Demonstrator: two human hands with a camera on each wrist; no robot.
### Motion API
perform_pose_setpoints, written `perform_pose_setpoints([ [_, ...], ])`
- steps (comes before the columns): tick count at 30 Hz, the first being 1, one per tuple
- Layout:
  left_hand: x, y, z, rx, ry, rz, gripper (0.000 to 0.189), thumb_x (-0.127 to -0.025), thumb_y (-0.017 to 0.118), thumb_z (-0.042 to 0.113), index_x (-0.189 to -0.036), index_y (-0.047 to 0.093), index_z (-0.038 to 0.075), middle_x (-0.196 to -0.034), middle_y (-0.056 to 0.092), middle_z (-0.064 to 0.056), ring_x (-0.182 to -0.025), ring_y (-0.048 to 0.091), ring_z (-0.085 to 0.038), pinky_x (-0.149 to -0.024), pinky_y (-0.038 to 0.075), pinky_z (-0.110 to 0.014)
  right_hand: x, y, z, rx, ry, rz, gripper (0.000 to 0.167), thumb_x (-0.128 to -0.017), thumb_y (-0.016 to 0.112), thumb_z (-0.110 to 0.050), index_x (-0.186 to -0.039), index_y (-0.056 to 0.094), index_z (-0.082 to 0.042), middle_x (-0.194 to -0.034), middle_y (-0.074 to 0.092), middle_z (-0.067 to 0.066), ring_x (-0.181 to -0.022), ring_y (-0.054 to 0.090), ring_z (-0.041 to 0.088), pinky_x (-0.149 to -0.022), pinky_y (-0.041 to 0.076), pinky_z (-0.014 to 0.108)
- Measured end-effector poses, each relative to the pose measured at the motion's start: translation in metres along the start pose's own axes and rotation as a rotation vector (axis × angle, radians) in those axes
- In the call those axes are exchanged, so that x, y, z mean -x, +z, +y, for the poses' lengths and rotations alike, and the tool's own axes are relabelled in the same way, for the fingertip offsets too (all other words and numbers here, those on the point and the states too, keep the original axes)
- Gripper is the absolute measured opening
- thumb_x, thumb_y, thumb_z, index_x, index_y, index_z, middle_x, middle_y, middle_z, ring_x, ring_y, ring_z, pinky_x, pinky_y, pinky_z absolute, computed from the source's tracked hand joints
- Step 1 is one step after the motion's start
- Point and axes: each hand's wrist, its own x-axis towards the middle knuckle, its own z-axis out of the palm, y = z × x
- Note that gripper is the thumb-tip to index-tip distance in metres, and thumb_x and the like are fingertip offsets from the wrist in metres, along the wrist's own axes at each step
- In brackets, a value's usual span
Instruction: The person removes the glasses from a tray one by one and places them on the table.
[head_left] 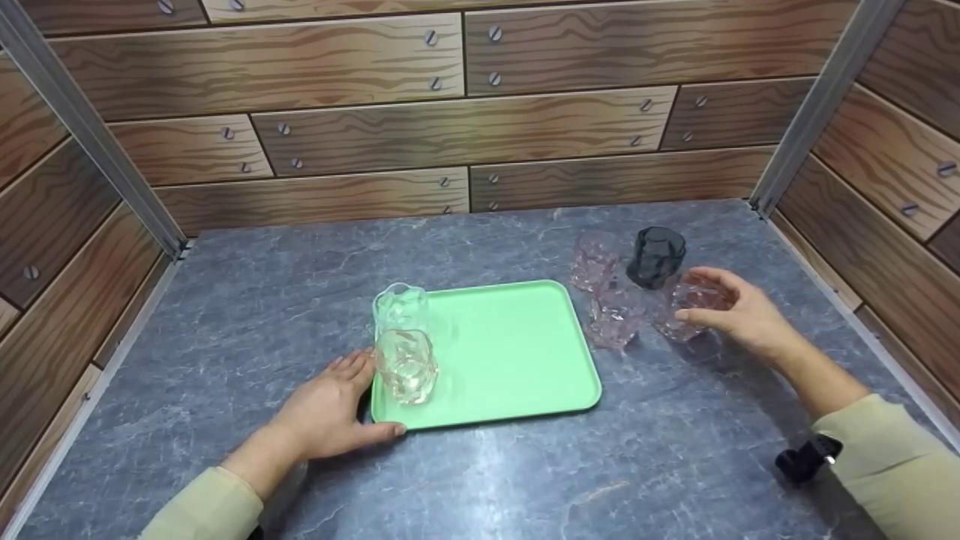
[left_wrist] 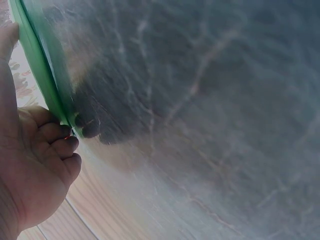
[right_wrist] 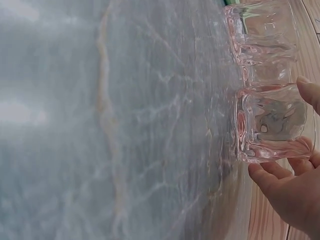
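At the left end of the green tray (head_left: 510, 352), two tumblers stand upright one behind the other: a clear glass (head_left: 401, 306) toward the far corner and a faintly amber glass (head_left: 409, 369) nearer the viewer; whether the two touch cannot be told. The left hand (head_left: 326, 411) lies against the tray's near left corner, its thumb along the near edge and its fingers at the left edge, loosely bent and holding no glass. The right hand (head_left: 746, 315), well apart from the left, curves around the outermost pink glass (right_wrist: 272, 122), thumb on the near side and fingers on the far side; the glass appears to stand on the marbled table (head_left: 285, 300), and how firmly it is gripped cannot be told. Close by stand the far pink glass (head_left: 595, 261), the near pink glass (head_left: 615, 319), just beside the tray's right edge, and the dark grey glass (head_left: 657, 257). Judged from this arrangement, the work is about one-third done: two of six glasses are on the tray, four are off it, and of those four only the outermost pink one is in hand. Most of the tray's surface is bare.
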Motion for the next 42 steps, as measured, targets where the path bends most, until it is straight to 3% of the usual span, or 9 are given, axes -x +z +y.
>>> perform_pose_setpoints([
  [5, 0.000, -0.001, 0.001, -0.001, -0.004, -0.007, 0.117, -0.089, 0.062, 0.081, -0.159, 0.038, -0.010, -0.164, 0.039, -0.028, -0.153, 0.036, -0.044, -0.126, 0.031, -0.056, 0.000, -0.004, -0.003, -0.016, -0.010, -0.047, 0.091, -0.097, 0.079, -0.011, -0.165, 0.022, 0.006, -0.164, 0.035, 0.031, -0.142, 0.044, 0.046, -0.094, 0.050, 0.011],
  [13, -0.002, -0.001, 0.000, -0.002, -0.002, -0.006, 0.118, -0.088, 0.063, 0.081, -0.159, 0.038, -0.010, -0.162, 0.040, -0.030, -0.152, 0.037, -0.045, -0.125, 0.031, -0.057, 0.002, -0.019, -0.026, 0.024, -0.048, 0.023, 0.092, -0.097, 0.080, -0.012, -0.166, 0.022, 0.003, -0.166, 0.034, 0.028, -0.150, 0.036, 0.050, -0.108, 0.046, 0.017],
  [16, -0.002, -0.002, 0.000, -0.002, -0.002, -0.012, 0.118, -0.088, 0.062, 0.082, -0.159, 0.038, -0.010, -0.163, 0.040, -0.029, -0.152, 0.037, -0.045, -0.126, 0.031, -0.057, 0.001, -0.022, -0.039, 0.031, -0.103, 0.082, 0.088, -0.096, 0.080, -0.008, -0.165, 0.027, 0.003, -0.162, 0.042, 0.025, -0.147, 0.044, 0.041, -0.110, 0.046, 0.017],
  [20, -0.002, -0.003, 0.000, -0.005, -0.002, -0.018, 0.118, -0.089, 0.061, 0.082, -0.159, 0.038, -0.009, -0.163, 0.039, -0.028, -0.153, 0.036, -0.045, -0.126, 0.030, -0.057, 0.000, -0.018, -0.058, -0.022, -0.200, 0.135, 0.078, -0.094, 0.079, 0.002, -0.160, 0.039, 0.003, -0.148, 0.060, 0.001, -0.134, 0.056, 0.014, -0.108, 0.047, 0.015],
  [22, -0.002, -0.003, 0.001, -0.007, -0.001, -0.016, 0.118, -0.089, 0.061, 0.082, -0.159, 0.038, -0.010, -0.163, 0.039, -0.029, -0.152, 0.036, -0.045, -0.126, 0.030, -0.057, 0.000, -0.013, -0.070, -0.064, -0.239, 0.134, 0.074, -0.093, 0.078, 0.005, -0.158, 0.043, 0.002, -0.141, 0.061, -0.010, -0.129, 0.058, 0.006, -0.108, 0.047, 0.016],
  [25, -0.001, -0.002, 0.001, -0.010, 0.000, -0.012, 0.118, -0.089, 0.061, 0.082, -0.159, 0.038, -0.010, -0.162, 0.039, -0.030, -0.152, 0.037, -0.046, -0.125, 0.030, -0.058, 0.002, -0.002, -0.087, -0.106, -0.281, 0.119, 0.071, -0.092, 0.078, 0.007, -0.155, 0.048, 0.000, -0.139, 0.064, -0.011, -0.128, 0.060, 0.006, -0.108, 0.047, 0.017],
  [30, -0.001, -0.002, 0.002, -0.010, 0.000, -0.005, 0.118, -0.089, 0.062, 0.082, -0.159, 0.038, -0.010, -0.162, 0.040, -0.030, -0.152, 0.038, -0.046, -0.125, 0.031, -0.057, 0.005, 0.020, -0.114, -0.140, -0.315, 0.075, 0.073, -0.089, 0.080, 0.010, -0.155, 0.049, 0.001, -0.141, 0.065, -0.004, -0.131, 0.062, 0.015, -0.111, 0.047, 0.020],
  [37, 0.000, -0.001, 0.001, -0.006, -0.015, -0.009, 0.119, -0.088, 0.062, 0.083, -0.159, 0.038, -0.009, -0.163, 0.039, -0.028, -0.152, 0.037, -0.045, -0.125, 0.031, -0.057, 0.002, 0.059, -0.144, -0.158, -0.325, -0.013, 0.078, -0.087, 0.083, 0.007, -0.156, 0.047, 0.001, -0.149, 0.059, 0.016, -0.137, 0.057, 0.027, -0.116, 0.045, 0.028],
  [42, 0.001, -0.001, 0.001, -0.003, -0.010, -0.004, 0.119, -0.088, 0.062, 0.083, -0.159, 0.038, -0.010, -0.163, 0.040, -0.029, -0.152, 0.038, -0.045, -0.126, 0.031, -0.057, -0.004, 0.090, -0.159, -0.192, -0.348, -0.091, 0.081, -0.085, 0.086, 0.004, -0.156, 0.047, 0.000, -0.149, 0.059, 0.014, -0.139, 0.055, 0.035, -0.119, 0.044, 0.034],
])
